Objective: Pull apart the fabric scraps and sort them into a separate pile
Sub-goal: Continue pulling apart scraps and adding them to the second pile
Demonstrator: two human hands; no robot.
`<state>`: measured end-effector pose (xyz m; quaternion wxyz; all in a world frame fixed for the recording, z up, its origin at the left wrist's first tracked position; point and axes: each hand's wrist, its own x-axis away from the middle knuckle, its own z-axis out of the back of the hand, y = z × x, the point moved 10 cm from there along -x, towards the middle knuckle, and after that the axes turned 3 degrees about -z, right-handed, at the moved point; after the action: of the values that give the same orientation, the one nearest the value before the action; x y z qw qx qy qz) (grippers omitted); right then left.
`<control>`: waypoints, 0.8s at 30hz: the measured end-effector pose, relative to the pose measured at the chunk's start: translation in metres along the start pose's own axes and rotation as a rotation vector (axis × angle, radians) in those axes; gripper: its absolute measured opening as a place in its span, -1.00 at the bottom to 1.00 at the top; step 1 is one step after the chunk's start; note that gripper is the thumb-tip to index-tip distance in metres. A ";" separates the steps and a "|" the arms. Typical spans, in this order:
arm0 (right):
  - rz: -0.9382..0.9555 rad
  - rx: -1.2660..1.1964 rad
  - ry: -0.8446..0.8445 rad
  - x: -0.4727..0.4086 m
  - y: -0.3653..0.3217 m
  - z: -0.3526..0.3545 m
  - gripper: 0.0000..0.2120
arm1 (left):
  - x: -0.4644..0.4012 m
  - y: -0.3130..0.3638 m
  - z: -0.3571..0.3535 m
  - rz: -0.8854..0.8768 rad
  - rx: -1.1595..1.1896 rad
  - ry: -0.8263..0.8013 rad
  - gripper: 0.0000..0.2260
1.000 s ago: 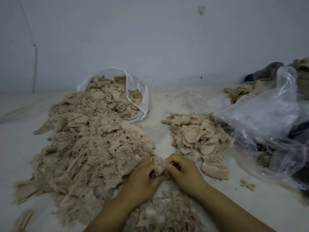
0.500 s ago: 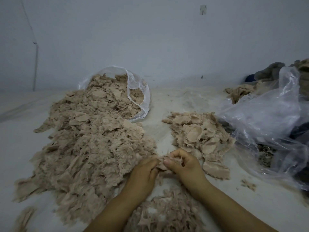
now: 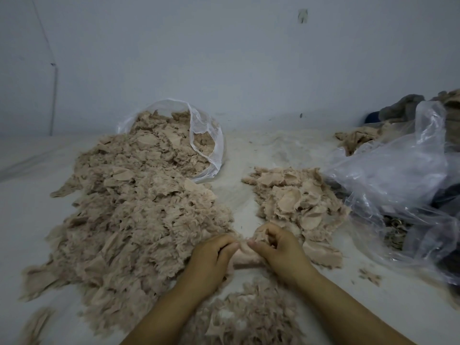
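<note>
Left of the fingers spreads the big pile of scraps (image 3: 129, 220). The left hand (image 3: 211, 260) and right hand (image 3: 278, 250) both pinch one scrap (image 3: 245, 255) between them; the sorted pile (image 3: 298, 197) lies just beyond the right fingers.

Bare strip of worktop (image 3: 234, 195) runs between big scrap heap (image 3: 139, 210) on left and smaller scrap pile (image 3: 298, 197) on right; hands could pass there. Open bag (image 3: 206, 145) of scraps blocks strip's far left end. Crumpled plastic sheet (image 3: 393, 180) crowds right edge, touching smaller pile. Loose scraps (image 3: 246, 317) lie between forearms. Clear worktop far left and near right.
</note>
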<state>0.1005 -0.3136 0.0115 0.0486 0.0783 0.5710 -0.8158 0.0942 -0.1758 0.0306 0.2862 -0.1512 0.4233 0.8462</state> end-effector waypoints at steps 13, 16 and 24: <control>-0.030 -0.298 -0.036 0.005 -0.002 -0.012 -0.94 | 0.000 -0.004 -0.006 0.085 0.124 -0.012 -0.66; -0.045 -0.224 -0.139 0.005 -0.002 -0.021 -0.92 | -0.001 -0.011 -0.004 0.126 0.212 0.011 -0.67; -0.226 -0.608 0.092 0.001 0.018 0.001 -0.82 | 0.003 -0.028 0.004 0.340 0.517 0.170 -0.60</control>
<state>0.1029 -0.3210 -0.0047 -0.0469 0.0332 0.7951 -0.6037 0.1087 -0.1584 0.0135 0.1335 -0.0709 0.6657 0.7307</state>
